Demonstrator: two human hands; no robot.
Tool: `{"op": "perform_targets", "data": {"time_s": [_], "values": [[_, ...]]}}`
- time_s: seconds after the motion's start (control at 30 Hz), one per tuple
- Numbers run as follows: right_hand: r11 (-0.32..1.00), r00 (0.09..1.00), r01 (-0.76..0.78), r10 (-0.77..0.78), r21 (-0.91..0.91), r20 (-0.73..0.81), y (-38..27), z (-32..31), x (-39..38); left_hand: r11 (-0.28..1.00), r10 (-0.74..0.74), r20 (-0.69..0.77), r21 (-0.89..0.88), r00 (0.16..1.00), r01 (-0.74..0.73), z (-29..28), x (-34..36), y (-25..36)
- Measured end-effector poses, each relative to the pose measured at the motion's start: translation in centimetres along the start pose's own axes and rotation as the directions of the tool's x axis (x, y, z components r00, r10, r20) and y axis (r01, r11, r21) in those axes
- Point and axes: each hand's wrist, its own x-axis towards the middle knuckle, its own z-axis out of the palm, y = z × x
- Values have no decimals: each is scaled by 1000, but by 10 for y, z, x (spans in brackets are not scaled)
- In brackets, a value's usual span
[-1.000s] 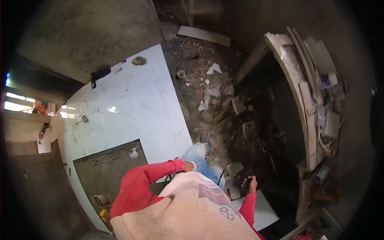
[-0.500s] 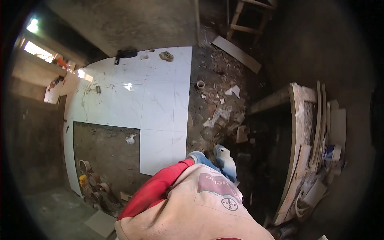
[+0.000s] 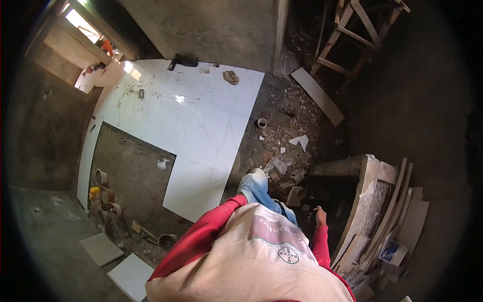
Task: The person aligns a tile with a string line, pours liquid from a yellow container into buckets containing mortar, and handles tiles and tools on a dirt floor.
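Observation:
I stand over a part-tiled floor, in a red long-sleeved top with a beige vest over it. My right hand (image 3: 320,216) hangs beside my hip with loose fingers and nothing in it, above a dark gap next to a rough concrete block (image 3: 370,176). My left sleeve (image 3: 211,229) runs forward to my blue-jeaned knee (image 3: 255,185); the left hand itself is hidden there. Large white tiles (image 3: 201,116) cover the floor ahead on the left.
A bare dirt patch (image 3: 136,171) cuts into the tiling. Rubble and tile shards (image 3: 287,151) lie by my foot. A plank (image 3: 317,95) and a wooden trestle (image 3: 352,40) stand beyond; stacked boards (image 3: 397,211) lean right. Loose tiles (image 3: 131,274) and small pots (image 3: 100,196) sit lower left.
The view has swung, so the tiled floor now sits more upright and higher left. My right hand, out of sight half a second ago, shows again by my hip.

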Motion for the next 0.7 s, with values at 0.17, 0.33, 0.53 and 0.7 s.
{"op": "perform_targets", "data": {"time_s": [0.17, 0.33, 0.53, 0.7], "values": [[842, 928, 369, -352, -393, 118, 14, 33, 66, 1000, -13, 8, 5, 1000, 13, -26, 37, 0], [721, 880, 469, -431, -509, 201, 7, 57, 101, 999, -34, 19, -6, 999, 34, -53, 76, -21], [-9, 593, 667, -599, -745, 538, -26, 25, 218, 999, -33, -17, -10, 999, 33, -98, 168, -79], [-19, 642, 642, -533, -767, 551, -119, 64, 291, 994, -111, -3, 13, 994, 111, -159, 218, -139]]}}
